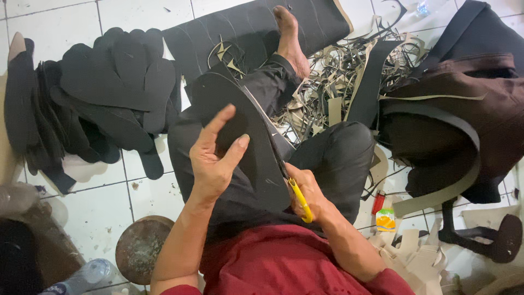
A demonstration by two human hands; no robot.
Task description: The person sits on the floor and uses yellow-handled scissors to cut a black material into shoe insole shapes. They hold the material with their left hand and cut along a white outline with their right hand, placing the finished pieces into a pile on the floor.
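Seen from the head camera, a black sole-shaped sheet (248,136) is held up over the lap by the left hand (214,158), whose fingers (218,123) are curled around its near edge, while yellow-handled scissors (297,196) are gripped in the right hand (308,191) with the blades set against the sheet's right edge. A pile of cut black soles (114,87) is stacked on the white tiled floor (98,207) to the left, and tangled offcut strips (338,71) are heaped beyond a bare foot (288,38).
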